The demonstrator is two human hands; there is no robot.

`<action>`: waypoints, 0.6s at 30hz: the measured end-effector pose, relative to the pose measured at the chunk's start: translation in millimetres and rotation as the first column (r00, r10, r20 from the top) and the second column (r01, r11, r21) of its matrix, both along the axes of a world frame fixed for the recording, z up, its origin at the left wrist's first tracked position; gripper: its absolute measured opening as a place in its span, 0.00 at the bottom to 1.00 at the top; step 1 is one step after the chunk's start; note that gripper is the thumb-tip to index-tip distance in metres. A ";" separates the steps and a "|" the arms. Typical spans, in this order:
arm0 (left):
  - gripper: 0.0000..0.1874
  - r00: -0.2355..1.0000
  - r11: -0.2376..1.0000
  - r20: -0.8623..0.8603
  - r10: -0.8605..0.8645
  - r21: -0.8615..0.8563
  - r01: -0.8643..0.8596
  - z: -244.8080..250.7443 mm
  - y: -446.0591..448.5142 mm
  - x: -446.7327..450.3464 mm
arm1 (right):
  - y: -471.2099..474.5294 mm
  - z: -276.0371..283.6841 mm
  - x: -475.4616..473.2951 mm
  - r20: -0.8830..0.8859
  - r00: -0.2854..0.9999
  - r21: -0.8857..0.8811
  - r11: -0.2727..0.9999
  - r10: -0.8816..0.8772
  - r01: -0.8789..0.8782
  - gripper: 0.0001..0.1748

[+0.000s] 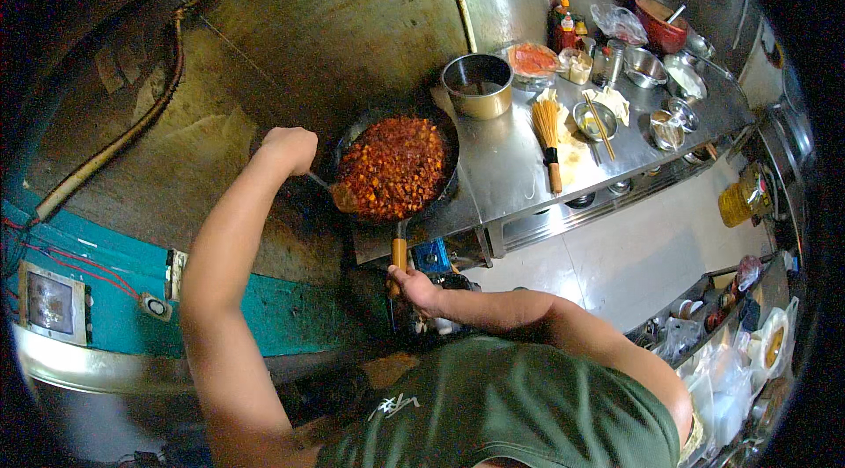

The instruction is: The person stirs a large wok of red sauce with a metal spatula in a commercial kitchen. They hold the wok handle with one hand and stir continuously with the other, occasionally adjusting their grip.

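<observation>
A dark wok (451, 138) is filled with a chopped, deep red-brown mixture (396, 167) with orange bits. My left hand (290, 148) is closed around the thin metal handle of a cooking utensil (319, 181). Its food-coated head rests in the mixture at the wok's left side; whether it is a ladle or a spatula is not clear. Below the wok, my right hand (414, 288) grips the wok's wooden handle (399, 255). The burner beneath is hidden.
Right of the wok, a steel counter (508, 164) carries a deep pot (484, 108), a bamboo wok brush (546, 128), a metal bowl (587, 128) with chopsticks (597, 118), sauce bottles (565, 32) and a red pot (657, 32). A pipe (119, 154) crosses the stained wall. An oil jug (739, 200) stands far right.
</observation>
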State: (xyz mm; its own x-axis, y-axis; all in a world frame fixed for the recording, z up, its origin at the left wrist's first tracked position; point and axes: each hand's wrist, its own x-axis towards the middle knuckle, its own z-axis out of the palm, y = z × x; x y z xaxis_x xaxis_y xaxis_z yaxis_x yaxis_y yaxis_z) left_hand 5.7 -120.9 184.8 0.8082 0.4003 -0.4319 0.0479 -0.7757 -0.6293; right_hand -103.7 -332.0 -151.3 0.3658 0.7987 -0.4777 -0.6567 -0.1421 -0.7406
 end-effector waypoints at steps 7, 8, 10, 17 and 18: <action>0.07 0.908 0.909 -0.158 0.387 -0.097 -0.405 -32.6 26.2 49.1 | -5.8 5.2 4.8 0.043 0.997 -0.060 0.996 0.067 -0.064 0.36; 0.07 0.899 0.883 -0.129 0.419 -0.173 -0.437 -45.6 34.9 47.0 | -5.9 2.5 4.6 0.044 0.997 -0.063 0.996 0.069 -0.066 0.36; 0.06 0.904 0.861 -0.104 0.414 -0.280 -0.426 -73.6 55.5 41.5 | -2.3 -3.6 4.0 0.055 0.998 -0.054 0.998 0.044 -0.041 0.36; 0.06 0.913 0.837 0.205 0.352 -0.505 -0.210 -168.9 111.5 -6.7 | 1.3 -16.8 8.1 0.046 0.991 -0.110 0.987 0.123 -0.117 0.32; 0.05 0.894 0.814 0.243 0.376 -0.548 -0.194 -178.7 113.1 -12.8 | 1.2 -16.9 8.6 0.033 0.990 -0.120 0.984 0.134 -0.129 0.32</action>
